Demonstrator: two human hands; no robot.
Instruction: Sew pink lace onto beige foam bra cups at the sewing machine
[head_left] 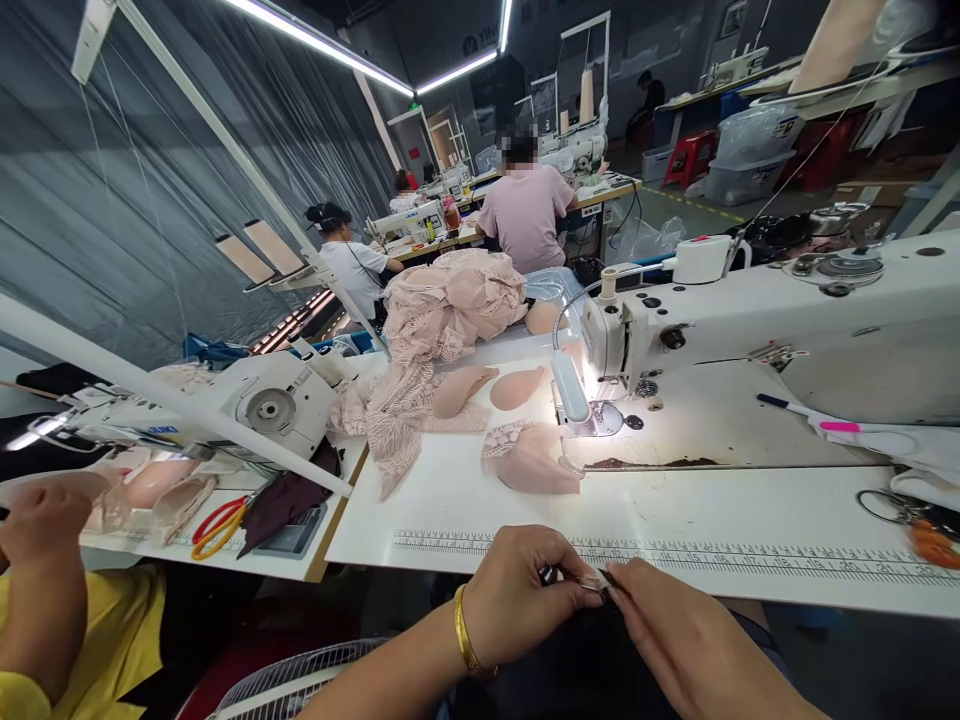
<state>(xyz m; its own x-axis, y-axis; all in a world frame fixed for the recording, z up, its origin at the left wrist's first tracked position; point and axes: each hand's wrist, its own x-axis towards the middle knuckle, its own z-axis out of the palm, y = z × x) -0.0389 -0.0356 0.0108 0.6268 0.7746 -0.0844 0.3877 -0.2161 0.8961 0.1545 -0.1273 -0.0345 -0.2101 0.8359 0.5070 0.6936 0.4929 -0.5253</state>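
Observation:
My left hand, with a gold bracelet at its wrist, pinches a small pale, shiny piece between thumb and forefinger. The kind of that piece is too small to tell. My right hand meets it from the other side, its fingers pressed together at the piece and partly hidden. Both hands are at the front edge of the white sewing table, over a printed ruler strip. Beyond them lies a beige bra cup with lace, beside the sewing machine's needle area.
The lit white sewing machine spans the right. Two beige cups and a heap of beige lace fabric lie behind. Yellow-and-red-handled scissors rest at left, near a co-worker's hand. A marker pen lies right.

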